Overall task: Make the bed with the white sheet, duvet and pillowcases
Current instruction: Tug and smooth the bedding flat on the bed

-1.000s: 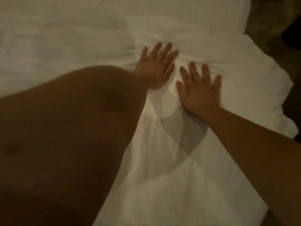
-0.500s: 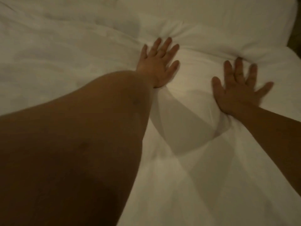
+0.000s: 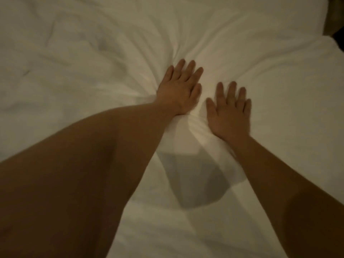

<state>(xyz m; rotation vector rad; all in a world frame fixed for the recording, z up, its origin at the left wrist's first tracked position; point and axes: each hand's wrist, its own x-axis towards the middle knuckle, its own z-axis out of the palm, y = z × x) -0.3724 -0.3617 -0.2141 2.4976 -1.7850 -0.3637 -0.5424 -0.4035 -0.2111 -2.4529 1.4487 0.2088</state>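
Dim warm light; dark floor (image 3: 335,25) top right.

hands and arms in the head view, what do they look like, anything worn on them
Both arms are bare as far as the frame shows: no sleeves, no gloves. The left hand and the right hand show no rings, and neither wrist shows a watch or band. The nails look short; the dim, soft picture hides any polish or finer detail.
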